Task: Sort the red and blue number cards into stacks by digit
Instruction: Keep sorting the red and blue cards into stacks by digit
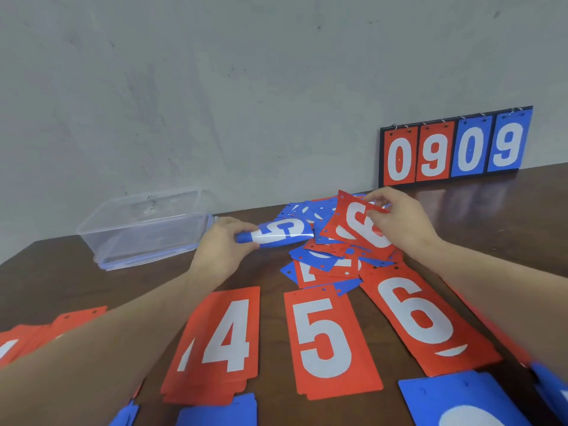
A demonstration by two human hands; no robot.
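Cards in red and blue cover the near half of the dark wooden table (538, 210). Three red stacks lie face up in a row, reading 4 (221, 339), 5 (325, 339) and 6 (421, 321). At the left edge sits one more red stack (46, 333), its digit cut off. Four blue stacks poke in along the bottom edge; the largest, the blue stack (461, 398) at lower right, shows only part of a white digit. Behind the row lies one unsorted pile (325, 259) of mixed red and blue cards.

Over that pile, the left hand (224, 244) grips a curled blue card (276, 233) printed with a 5. The right hand (396, 216) pinches a red card (353, 222) by its upper edge, tilted up off the pile; its digit looks like a 6 or a 9, I cannot tell which.

One clear plastic box (144, 229) stands at the left by the wall. One black scoreboard (455, 146) leans against the wall at the right, its four cards reading 0, 9, 0, 9: two red, two blue.
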